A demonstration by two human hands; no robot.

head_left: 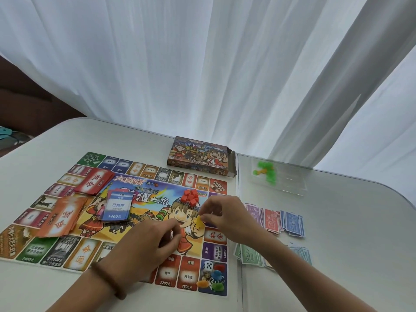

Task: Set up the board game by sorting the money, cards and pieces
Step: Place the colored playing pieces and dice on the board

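Grip of right hand (221, 216) pinched on yellow piece (200, 222), over board (144, 199), centre-right. Red houses (191, 198) lie just beyond grip, up-left; right hand nearer. Left hand (153, 242) curled on board, possibly holding something; cannot tell.
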